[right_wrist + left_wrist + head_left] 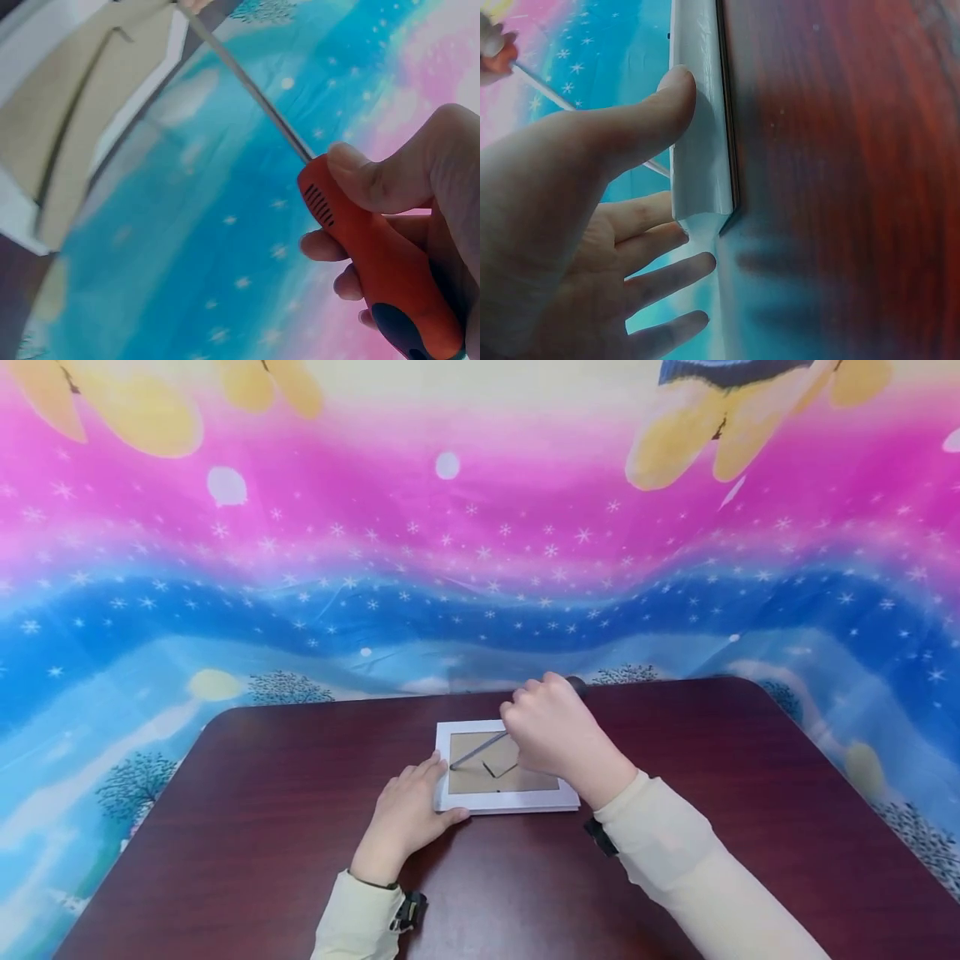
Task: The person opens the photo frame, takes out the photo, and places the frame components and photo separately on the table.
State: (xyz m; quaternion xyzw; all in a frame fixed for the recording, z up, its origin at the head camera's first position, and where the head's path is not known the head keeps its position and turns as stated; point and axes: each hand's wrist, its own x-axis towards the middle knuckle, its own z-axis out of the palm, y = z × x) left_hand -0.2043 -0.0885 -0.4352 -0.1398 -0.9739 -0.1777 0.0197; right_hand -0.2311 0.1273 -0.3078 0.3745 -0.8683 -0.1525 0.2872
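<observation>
A picture frame (510, 802) with a white border lies on the table, its tan backing board (468, 783) facing up. Thin dark bent lines mark the board. My right hand (558, 731) grips a screwdriver by its orange handle (375, 255), which has dark patches. Its metal shaft (478, 750) slants down to the left, with the tip at the left edge of the backing. At the frame's near left corner, my left hand (408, 810) rests with the thumb against the near edge (701, 127). Its other fingers extend, spread, along the left side.
The dark reddish-brown table (262, 827) has rounded far corners. Close behind its far edge hangs a colourful cloth (405, 593) printed with snowflakes and trees. Each wrist wears a small black device (408, 912) over a cream sleeve (675, 835).
</observation>
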